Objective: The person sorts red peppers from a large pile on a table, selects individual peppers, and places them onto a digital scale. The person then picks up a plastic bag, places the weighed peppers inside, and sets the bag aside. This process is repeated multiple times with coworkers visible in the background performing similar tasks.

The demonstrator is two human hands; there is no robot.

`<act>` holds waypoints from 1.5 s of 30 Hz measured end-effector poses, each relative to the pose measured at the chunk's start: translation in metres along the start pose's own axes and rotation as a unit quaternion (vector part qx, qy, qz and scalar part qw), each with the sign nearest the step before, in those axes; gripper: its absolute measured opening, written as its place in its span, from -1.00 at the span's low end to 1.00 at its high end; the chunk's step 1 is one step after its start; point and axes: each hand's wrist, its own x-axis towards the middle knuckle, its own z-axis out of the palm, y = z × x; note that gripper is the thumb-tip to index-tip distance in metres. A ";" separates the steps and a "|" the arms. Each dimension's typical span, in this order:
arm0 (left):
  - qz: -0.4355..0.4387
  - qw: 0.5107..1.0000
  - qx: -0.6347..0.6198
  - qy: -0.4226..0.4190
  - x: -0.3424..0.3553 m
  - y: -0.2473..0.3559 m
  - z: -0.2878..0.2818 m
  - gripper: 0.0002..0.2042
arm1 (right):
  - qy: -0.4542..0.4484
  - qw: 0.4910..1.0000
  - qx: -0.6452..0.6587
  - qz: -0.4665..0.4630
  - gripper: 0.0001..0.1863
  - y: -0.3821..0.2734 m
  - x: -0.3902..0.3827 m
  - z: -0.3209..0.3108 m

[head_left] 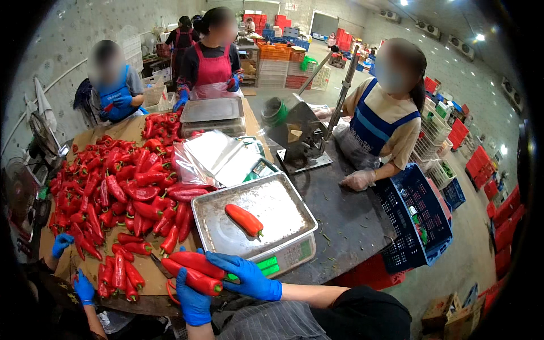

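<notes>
In front of the scale, my blue-gloved left hand (194, 300) is closed round a long red pepper (195, 279) from below. A second red pepper (198, 263) lies just above it, its end under the fingers of my blue-gloved right hand (245, 276). The right hand's fingers are wrapped over that end, and its thumb side is partly hidden. A single orange-red pepper (244, 220) rests on the metal pan of the scale (272, 195). To the left, a big heap of red peppers (124, 187) covers the brown-papered table.
Clear plastic bags (212, 161) lie behind the scale, near a second scale (212, 110). A metal stand (306, 136) rises on the dark table (345, 226). A blue crate (413, 215) stands at right. A co-worker's gloved hands (84, 286) are at left; other people stand across the table.
</notes>
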 end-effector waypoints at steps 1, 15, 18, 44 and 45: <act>-0.001 1.000 0.006 0.004 0.000 -0.001 0.000 -0.35 | 0.002 1.000 0.003 0.000 -0.28 -0.001 0.000 -0.001; 0.120 0.989 0.076 -0.032 -0.004 0.003 0.007 -0.40 | 0.029 0.938 0.304 0.162 -0.35 0.011 -0.008 -0.002; 0.150 0.988 0.028 -0.004 0.005 -0.008 0.002 -0.39 | 0.016 0.920 0.345 0.186 -0.33 0.007 -0.005 -0.009; 0.118 0.979 0.158 0.041 -0.007 0.015 0.016 -0.41 | 0.092 0.977 0.185 0.052 -0.49 0.028 0.021 -0.043; 0.137 0.980 0.139 0.037 -0.008 0.016 0.015 -0.45 | 0.144 0.963 0.207 0.098 -0.50 0.031 0.026 -0.059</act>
